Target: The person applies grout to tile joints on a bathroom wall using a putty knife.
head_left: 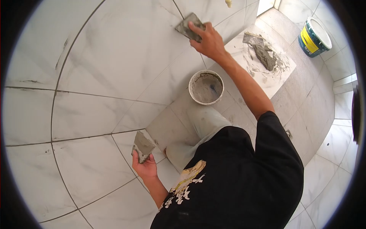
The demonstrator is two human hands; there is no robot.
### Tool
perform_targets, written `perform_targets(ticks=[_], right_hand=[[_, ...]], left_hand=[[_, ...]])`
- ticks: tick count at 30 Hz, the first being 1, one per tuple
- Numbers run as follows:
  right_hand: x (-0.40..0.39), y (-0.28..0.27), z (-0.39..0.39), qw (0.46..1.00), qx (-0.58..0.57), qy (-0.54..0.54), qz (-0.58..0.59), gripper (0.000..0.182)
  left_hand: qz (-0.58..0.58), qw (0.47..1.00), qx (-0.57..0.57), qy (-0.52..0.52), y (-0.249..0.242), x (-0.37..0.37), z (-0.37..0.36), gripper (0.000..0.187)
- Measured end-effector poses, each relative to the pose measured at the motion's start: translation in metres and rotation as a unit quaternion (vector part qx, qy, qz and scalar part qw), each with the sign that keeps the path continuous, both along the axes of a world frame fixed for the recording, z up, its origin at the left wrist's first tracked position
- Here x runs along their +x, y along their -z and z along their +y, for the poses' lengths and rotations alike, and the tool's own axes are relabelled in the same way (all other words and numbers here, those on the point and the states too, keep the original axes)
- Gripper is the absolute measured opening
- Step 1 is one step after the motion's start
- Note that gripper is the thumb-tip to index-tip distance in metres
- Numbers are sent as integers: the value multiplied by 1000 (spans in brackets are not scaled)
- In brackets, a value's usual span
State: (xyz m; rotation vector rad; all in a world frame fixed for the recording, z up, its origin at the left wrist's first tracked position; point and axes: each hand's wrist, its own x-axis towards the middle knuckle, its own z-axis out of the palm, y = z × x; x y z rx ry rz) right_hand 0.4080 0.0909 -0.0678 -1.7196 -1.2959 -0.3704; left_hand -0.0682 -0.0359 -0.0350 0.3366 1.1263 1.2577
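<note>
My right hand [211,42] reaches up to the marbled white wall tiles [110,49]. Its fingers lie over a flat, grey, square spreader [187,26], which is against the tile beside a dark joint line. Lower down, my left hand [145,168] grips a small, flat, squarish mortar board [144,144] by its lower edge; grey paste coats its upper face. Between the two hands, by my knee, a round white bucket [206,103] stands on the floor, its inside smeared with grey residue and a small blue patch.
A white tile [276,86] on the floor carries a heap of grey mortar [265,57] and a metal-looking blade [252,38]. Against the far wall stands a teal and yellow lidded pail [312,40]. A pale yellow fitting [228,3] juts from the wall at the top.
</note>
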Motion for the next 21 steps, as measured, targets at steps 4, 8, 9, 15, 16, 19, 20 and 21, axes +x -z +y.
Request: perform_targets(ticks=[4,8,9,15,16,19,20,21], right_hand=[[-2,55,-13,997,-66,7,44,64],[-20,54,-18,977,-75,9,200,74],[-33,50,-10,959,16,29,282,79],[-104,-26,57,885,113,1,452,84],[-116,-28,60,896,77,20,436,84],[-112,-36,11,920,-55,-100,374,76],[-97,-39,2,920,-56,-99,375,76],[-77,-45,-3,950,-23,-66,305,70]], left_hand=[[17,999,9,34,-12,14,6,27],[-6,999,12,42,-16,21,2,28],[-19,999,5,42,-14,19,-1,28],[-32,998,9,57,-9,10,-13,29],[-28,998,11,59,-12,10,-15,29],[-26,998,17,49,-13,14,-15,31],[-19,999,16,48,-12,12,-14,30],[-11,999,14,45,-12,9,-14,30]])
